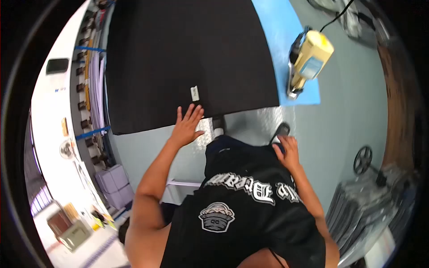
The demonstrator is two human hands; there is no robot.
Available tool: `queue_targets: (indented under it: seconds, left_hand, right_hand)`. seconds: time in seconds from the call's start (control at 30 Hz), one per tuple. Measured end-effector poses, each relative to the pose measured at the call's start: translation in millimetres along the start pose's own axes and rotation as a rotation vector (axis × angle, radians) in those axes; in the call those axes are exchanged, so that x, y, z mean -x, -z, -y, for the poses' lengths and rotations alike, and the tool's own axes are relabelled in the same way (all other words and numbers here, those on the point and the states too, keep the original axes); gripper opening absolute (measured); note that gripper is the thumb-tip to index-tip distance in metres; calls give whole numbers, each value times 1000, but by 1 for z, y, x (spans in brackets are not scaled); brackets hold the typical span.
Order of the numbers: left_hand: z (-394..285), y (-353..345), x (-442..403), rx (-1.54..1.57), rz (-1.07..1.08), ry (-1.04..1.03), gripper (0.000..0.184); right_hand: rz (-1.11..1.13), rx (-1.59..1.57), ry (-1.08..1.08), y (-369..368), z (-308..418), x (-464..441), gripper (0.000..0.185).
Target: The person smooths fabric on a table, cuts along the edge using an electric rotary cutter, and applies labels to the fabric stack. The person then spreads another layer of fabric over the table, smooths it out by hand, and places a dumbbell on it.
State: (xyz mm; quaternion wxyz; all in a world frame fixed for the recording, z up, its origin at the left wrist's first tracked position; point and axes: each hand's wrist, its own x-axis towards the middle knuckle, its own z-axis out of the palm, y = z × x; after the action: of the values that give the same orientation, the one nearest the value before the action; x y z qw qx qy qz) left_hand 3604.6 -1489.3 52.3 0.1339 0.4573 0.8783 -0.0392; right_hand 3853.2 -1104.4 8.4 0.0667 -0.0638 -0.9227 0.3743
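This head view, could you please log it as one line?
left hand: at black cloth's near edge | right hand: beside shirt | white label: on black cloth

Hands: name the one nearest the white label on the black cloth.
The left hand, its fingers spread over the near edge of the black cloth, short of the white label. The right hand is off the cloth, beside the black shirt.

A phone point(57, 66) lies on a white side table point(44, 107); a black wheel point(363, 160) stands near plastic-wrapped stacks point(357, 219).
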Motion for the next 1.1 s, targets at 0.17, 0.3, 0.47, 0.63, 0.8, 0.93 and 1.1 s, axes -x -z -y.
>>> queue_targets:
  seconds: [0.17,0.3,0.47,0.63,0.8,0.93,1.1]
  left_hand:
    - [-39,14,-2,20,215,302,112]
    - [-37,42,-5,97,241,350,112]
    - [-49,158,9,143,-894,793,102]
    - [-55,346,166,333,-1997,498,53]
    - [-61,542,182,642,-2412,808,22]
    - [-28,616,136,362,-2305,952,42]
    - [-50,603,9,-48,-1900,1173,71]
  right_hand:
    - [-104,116,-58,139,-136,44,37]
    - [-193,136,-73,195,-192,21,38]
    - [-311,-30,-282,226,-228,-17,36]
    - [-358,-160,-365,222,-243,-44,33]
    - [-194,-192,-132,208,-240,-86,28]
    - [-128,-205,-66,226,-208,-137,25]
    - [0,-236,167,225,-170,-155,24]
